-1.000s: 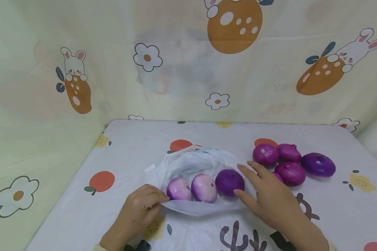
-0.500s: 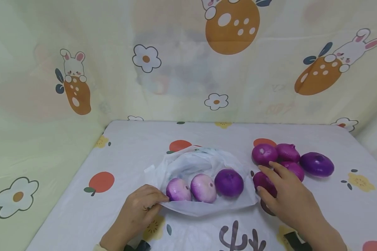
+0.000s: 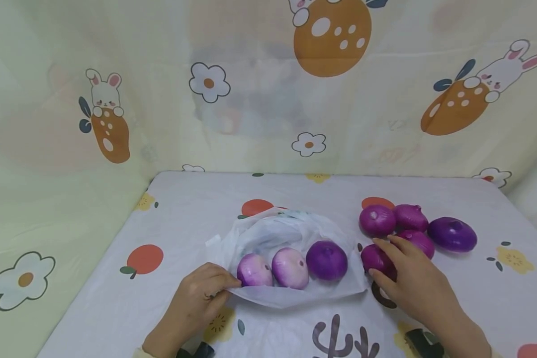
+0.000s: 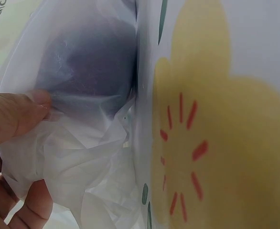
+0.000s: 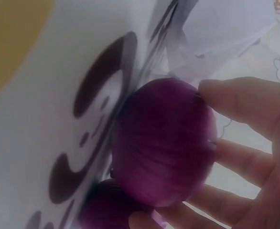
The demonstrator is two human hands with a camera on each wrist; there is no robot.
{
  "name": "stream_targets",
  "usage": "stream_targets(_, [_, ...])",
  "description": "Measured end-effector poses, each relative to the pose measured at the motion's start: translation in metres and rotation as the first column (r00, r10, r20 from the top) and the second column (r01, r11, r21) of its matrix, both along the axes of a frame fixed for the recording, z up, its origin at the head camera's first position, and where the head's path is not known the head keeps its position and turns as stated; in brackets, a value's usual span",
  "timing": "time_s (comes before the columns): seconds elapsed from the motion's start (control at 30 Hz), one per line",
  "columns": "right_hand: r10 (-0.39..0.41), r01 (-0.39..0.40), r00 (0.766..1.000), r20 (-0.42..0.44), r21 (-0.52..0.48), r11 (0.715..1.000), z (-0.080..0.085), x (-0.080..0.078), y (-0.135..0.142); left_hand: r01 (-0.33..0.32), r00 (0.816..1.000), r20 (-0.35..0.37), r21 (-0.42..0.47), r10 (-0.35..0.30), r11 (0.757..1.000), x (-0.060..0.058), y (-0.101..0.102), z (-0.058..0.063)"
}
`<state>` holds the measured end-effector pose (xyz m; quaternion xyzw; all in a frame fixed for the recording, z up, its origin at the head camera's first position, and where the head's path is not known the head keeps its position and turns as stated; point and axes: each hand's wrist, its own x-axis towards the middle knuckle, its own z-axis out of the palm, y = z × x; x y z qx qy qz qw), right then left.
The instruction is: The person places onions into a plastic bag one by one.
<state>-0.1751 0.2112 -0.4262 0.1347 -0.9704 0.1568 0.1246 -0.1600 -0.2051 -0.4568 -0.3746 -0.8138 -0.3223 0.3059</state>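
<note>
A thin white plastic bag (image 3: 291, 298) lies with its mouth spread toward me in the head view. Two pale purple-white onions (image 3: 290, 268) and one dark purple onion (image 3: 326, 261) sit in a row inside it. The front left edge of the bag is pinched by my left hand (image 3: 201, 293); the left wrist view has the thumb on the film (image 4: 82, 138), a dark round shape behind it. To the right of the bag, my right hand (image 3: 418, 283) grips a red onion (image 5: 164, 143) low at the cloth, thumb and fingers curved around its side.
Several more red onions (image 3: 378, 220) cluster behind the right hand, with a darker, flatter one (image 3: 453, 234) at the right end. A printed cloth (image 3: 179, 219) covers the table, and a patterned curtain (image 3: 250, 119) hangs behind its back edge.
My right hand has left the dark purple onion in the bag and moved right to a red onion outside it. The left hand keeps its place on the bag edge.
</note>
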Motion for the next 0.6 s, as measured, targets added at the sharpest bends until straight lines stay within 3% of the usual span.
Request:
stream_targets(0.2, [0.01,-0.01,1.0,-0.011,-0.007,1.0,-0.007,-0.001,0.001,0.004,1.0,-0.008,-0.002,-0.004,1.0,0.0,0.001,0.001])
stream_targets(0.43, [0.022,-0.025,0.997,-0.075,-0.03,0.999,-0.013,-0.002,0.001,-0.015,0.999,0.046,-0.013,0.016,1.0,0.002,0.0,0.002])
stream_targets(0.6, [0.023,-0.025,0.998,-0.06,-0.036,0.999,-0.012,-0.001,0.001,0.001,1.0,0.006,-0.006,-0.001,1.0,0.001,0.001,0.002])
